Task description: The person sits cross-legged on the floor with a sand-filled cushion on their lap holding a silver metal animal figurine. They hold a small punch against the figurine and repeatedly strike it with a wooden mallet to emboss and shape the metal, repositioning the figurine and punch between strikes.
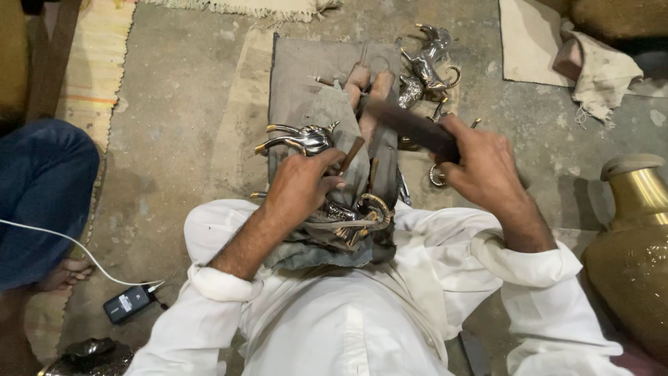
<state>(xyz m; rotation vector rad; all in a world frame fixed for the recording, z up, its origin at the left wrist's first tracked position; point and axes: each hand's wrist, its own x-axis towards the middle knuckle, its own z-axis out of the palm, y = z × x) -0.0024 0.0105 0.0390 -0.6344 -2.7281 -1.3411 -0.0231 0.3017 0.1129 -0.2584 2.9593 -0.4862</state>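
Observation:
My left hand [300,182] grips a thin brown chisel [350,154] and presses down on a silver and brass animal figure [351,219] lying in my lap on a grey cloth [306,97]. Raised over it, slightly blurred, is a dark flat mallet [410,127] held in my right hand [480,163]. Another silver figure with brass horns [299,138] lies just above my left hand. My white sleeves frame the work from both sides.
More silver figures [428,63] lie on the far end of the cloth. A large brass vase [637,244] stands at right. A second person's blue-clad leg [42,188] is at left. A black adapter with white cable [127,302] lies on the concrete floor.

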